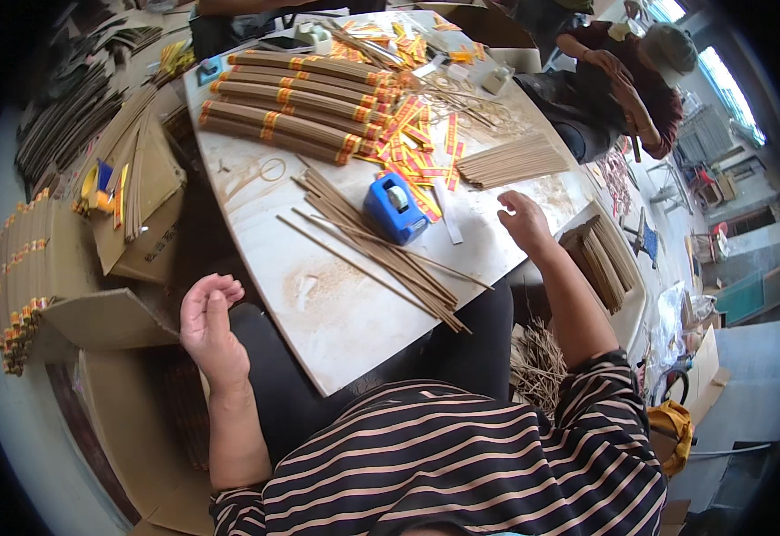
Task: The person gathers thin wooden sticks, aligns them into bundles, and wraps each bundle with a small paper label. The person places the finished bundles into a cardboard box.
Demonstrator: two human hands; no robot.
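Observation:
My left hand (214,326) is raised off the table's left edge with its fingers loosely bent and nothing in it. Over the table's right edge, my right hand (524,221) has its fingers apart and slightly curled, also holding nothing. Just beyond it lies a flat fan of brown incense sticks (512,161). Between my hands, a loose heap of incense sticks (381,246) points toward me, some jutting past the near edge. A blue tape dispenser (395,209) stands against that heap. Several red and yellow paper labels (415,147) are scattered behind it.
Wrapped incense bundles (291,107) are stacked at the far left of the white table (318,335). Cardboard boxes (131,384) flank my left side. At right sit a bin of sticks (597,259) and loose broken sticks (540,366). A co-worker (626,85) sits at the far right.

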